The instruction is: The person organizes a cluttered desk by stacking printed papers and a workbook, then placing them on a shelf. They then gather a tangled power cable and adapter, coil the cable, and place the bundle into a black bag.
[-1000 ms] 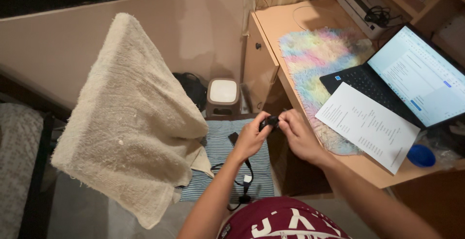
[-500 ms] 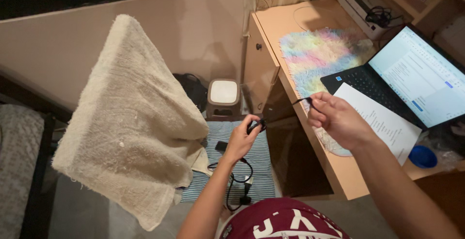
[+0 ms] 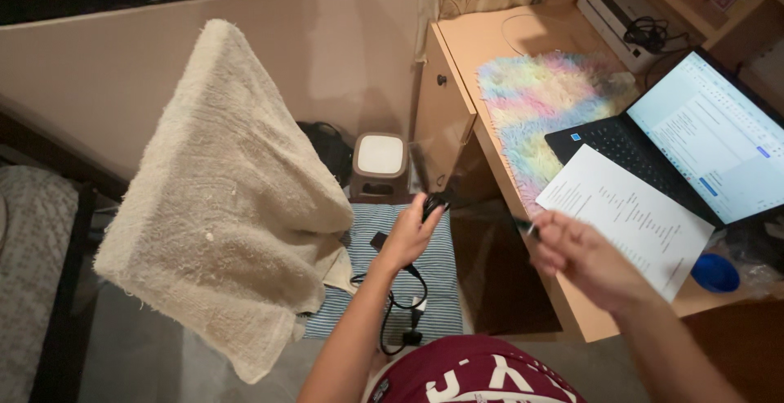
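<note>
Black cable (image 3: 406, 293) | left hand (image 3: 412, 231) grips plug (image 3: 434, 204) | right hand (image 3: 584, 258) pinches end (image 3: 523, 226) (blurred)

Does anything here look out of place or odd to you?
A printed sheet of paper lies across the open laptop, covering part of its keyboard. A black cable hangs loose from the left hand. The right hand pinches something small, too blurred to identify.

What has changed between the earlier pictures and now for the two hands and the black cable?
The right hand left the left hand, pulling one thin black cable end rightward toward the desk, then dropped lower. The left hand kept its small black cable bundle over the striped cloth. The cream towel, laptop and paper sheet stayed.
</note>
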